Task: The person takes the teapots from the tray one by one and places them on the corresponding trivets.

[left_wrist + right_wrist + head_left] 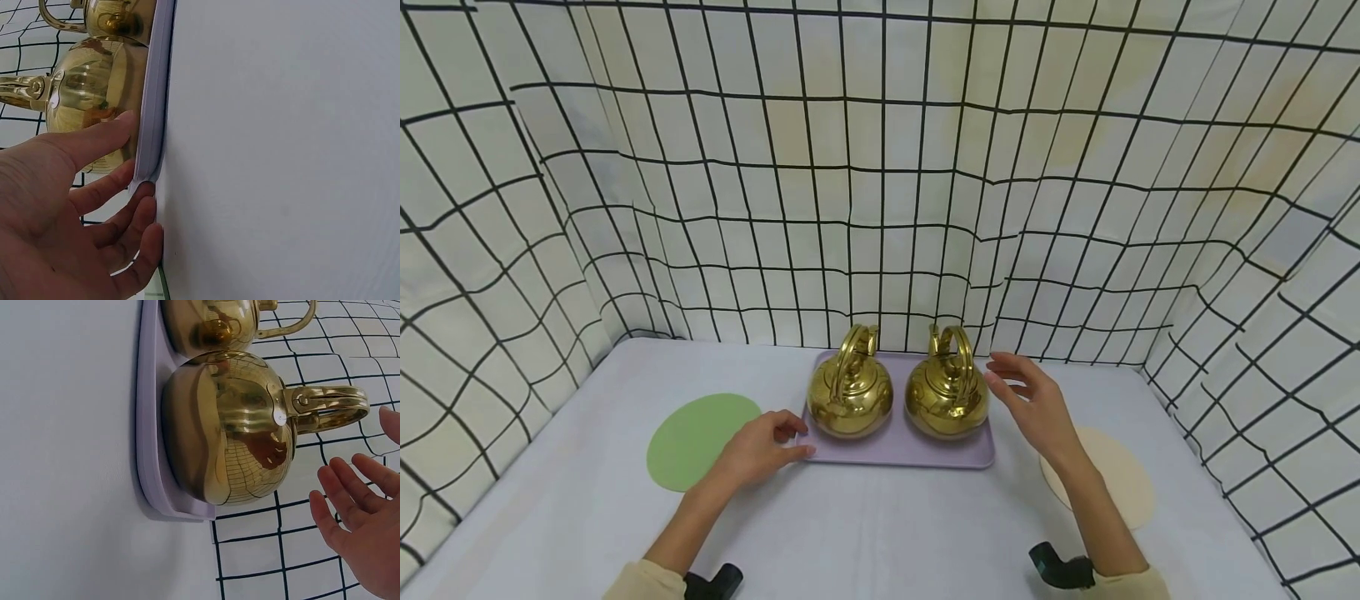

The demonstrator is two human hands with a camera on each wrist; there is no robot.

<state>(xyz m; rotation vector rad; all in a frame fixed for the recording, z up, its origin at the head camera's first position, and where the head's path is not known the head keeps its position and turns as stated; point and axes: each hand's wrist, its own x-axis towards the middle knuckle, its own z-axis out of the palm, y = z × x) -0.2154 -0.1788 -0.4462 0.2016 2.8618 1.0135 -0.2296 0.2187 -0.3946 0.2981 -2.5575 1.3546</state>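
Two shiny brass kettles stand side by side on a lavender tray point(898, 450): a left kettle point(852, 402) and a right kettle point(947, 404), with arched handles on top. My left hand point(762, 448) is at the tray's left edge, its fingers loosely bent. In the left wrist view, the thumb point(103, 142) stretches past the tray rim in front of a kettle, while the fingertips are right at the tray's corner. Raised beside the right kettle, my right hand point(1037, 408) has spread, relaxed fingers. The right wrist view shows a gap between this hand point(369, 531) and the kettle.
A green round mat point(696, 442) lies on the white tablecloth point(880, 533) to the left. On the right, a cream round mat point(1112, 475) is partly covered by my right forearm. Black wire grid panels point(883, 221) backed with white cloth enclose the far side and both flanks.
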